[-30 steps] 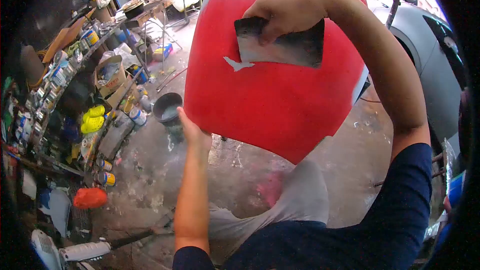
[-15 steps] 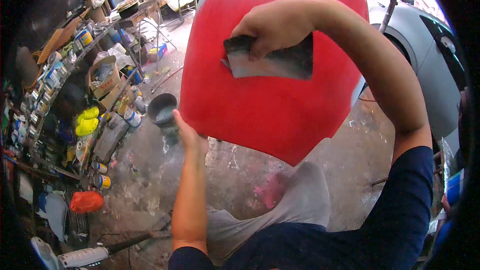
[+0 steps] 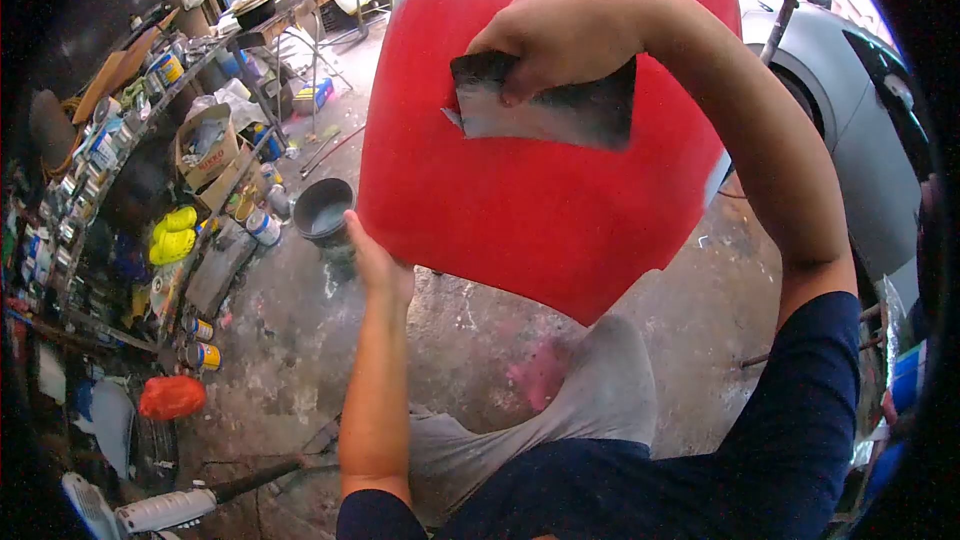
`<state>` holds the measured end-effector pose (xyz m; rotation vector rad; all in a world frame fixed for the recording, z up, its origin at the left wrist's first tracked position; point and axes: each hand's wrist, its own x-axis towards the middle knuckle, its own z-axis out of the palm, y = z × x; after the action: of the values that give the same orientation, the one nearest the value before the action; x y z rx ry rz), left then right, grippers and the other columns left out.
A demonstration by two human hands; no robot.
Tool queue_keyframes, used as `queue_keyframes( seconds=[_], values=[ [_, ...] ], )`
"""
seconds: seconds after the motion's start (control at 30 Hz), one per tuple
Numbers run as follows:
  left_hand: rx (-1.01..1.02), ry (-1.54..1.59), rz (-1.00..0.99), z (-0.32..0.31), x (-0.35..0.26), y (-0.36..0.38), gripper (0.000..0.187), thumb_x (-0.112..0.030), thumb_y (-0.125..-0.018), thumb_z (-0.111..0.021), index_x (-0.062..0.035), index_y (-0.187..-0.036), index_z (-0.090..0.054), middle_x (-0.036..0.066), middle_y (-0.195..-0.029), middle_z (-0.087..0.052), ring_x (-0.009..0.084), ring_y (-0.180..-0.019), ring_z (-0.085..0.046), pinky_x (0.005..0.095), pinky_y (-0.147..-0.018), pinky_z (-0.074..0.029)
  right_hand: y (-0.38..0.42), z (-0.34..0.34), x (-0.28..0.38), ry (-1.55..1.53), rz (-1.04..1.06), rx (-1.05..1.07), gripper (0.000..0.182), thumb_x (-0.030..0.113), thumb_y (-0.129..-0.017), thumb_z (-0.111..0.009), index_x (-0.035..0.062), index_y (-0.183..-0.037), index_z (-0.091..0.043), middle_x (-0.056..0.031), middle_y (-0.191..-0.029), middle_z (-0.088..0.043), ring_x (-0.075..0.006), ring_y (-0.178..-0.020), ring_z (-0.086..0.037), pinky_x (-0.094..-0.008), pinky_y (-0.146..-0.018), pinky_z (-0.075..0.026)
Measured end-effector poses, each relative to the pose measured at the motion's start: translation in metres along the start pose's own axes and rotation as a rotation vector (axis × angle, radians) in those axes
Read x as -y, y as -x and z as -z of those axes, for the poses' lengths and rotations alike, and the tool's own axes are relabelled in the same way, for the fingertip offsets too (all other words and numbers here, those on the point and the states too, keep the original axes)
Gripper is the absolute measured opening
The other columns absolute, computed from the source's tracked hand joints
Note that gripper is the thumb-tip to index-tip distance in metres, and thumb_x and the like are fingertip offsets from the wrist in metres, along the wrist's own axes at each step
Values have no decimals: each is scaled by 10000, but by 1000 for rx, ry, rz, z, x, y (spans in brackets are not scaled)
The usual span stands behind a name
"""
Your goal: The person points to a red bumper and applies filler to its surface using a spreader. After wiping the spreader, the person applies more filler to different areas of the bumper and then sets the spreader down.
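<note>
Now the right hand [image 3: 560,40] pinches the dark, grey-smeared sheet [image 3: 545,118] between thumb and fingers, over the upper middle of the red panel [image 3: 520,205]. At the panel's lower left corner is the left hand [image 3: 382,268]; whether it is closed, I cannot tell. A dark bucket [image 3: 322,208] stands nearby.
</note>
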<state>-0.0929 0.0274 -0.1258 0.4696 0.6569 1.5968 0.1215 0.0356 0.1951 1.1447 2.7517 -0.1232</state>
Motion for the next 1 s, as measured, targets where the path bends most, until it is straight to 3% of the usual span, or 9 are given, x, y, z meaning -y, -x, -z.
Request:
queue_keyframes(
  seconds=[0.1,0.2,0.33,0.43,0.6,0.73,0.83,0.87,1.0],
  values=[
    [-21,-2,3,-1,0,0,702,-612,-1059,-251,-89,-1474,-469,48,-1484,-531,246,-1349,-515,410,-1104,-417,9,5,0,-126,-68,5,412,136,-856,-676,27,-1251,-635,-128,-1020,-718,-242,-903,-699,-394,-878,-544],
    [80,-32,-10,8,2,-5,730,-662,-1032,-240,-145,-1517,-417,48,-1547,-464,283,-1411,-447,471,-1154,-350,14,6,-7,-174,-75,-74,407,143,-863,-675,22,-1249,-632,-129,-1016,-722,-243,-897,-695,-397,-878,-539],
    [72,-2,-39,6,4,-4,711,-621,-1055,-251,-86,-1475,-459,56,-1492,-520,255,-1357,-506,416,-1115,-407,6,-5,-5,-18,5,-27,402,131,-877,-662,-1,-1254,-616,-143,-1025,-727,-231,-882,-713,-371,-840,-570],
    [52,4,-21,4,3,-3,708,-616,-1058,-245,-84,-1475,-457,58,-1492,-519,253,-1362,-500,417,-1121,-399,19,11,-13,-361,-141,-25,399,145,-883,-660,9,-1255,-616,-153,-1029,-723,-278,-889,-708,-388,-858,-559],
    [64,4,-33,2,1,-2,694,-604,-1063,-242,-93,-1483,-451,56,-1491,-519,249,-1369,-493,415,-1123,-398,-12,-24,-17,-43,99,87,405,164,-875,-666,2,-1245,-622,-147,-1014,-723,-234,-873,-704,-374,-844,-563],
    [54,-32,-13,6,-1,-3,699,-631,-1046,-242,-137,-1502,-435,56,-1528,-486,290,-1396,-465,479,-1146,-362,16,6,-17,-204,-79,-108,431,158,-858,-676,31,-1267,-622,-139,-1012,-722,-240,-866,-697,-377,-831,-553],
    [72,-8,-3,8,1,-5,698,-631,-1046,-241,-139,-1500,-437,54,-1529,-484,288,-1396,-465,483,-1145,-362,-4,-9,-26,-93,137,-13,421,153,-856,-671,27,-1255,-625,-136,-1010,-721,-236,-848,-691,-370,-825,-555],
    [80,-6,-1,9,3,-5,697,-631,-1046,-241,-140,-1500,-437,54,-1529,-484,287,-1396,-465,484,-1144,-363,-9,-16,-19,-206,38,91,403,152,-858,-666,24,-1239,-629,-143,-1010,-717,-242,-854,-684,-377,-851,-548],
    [79,-29,0,10,1,-6,702,-636,-1044,-238,-140,-1502,-435,56,-1531,-482,281,-1399,-463,488,-1144,-362,-1,-12,-18,-159,54,8,385,146,-867,-656,14,-1228,-629,-136,-1012,-714,-231,-867,-687,-370,-843,-549]
  ],
)
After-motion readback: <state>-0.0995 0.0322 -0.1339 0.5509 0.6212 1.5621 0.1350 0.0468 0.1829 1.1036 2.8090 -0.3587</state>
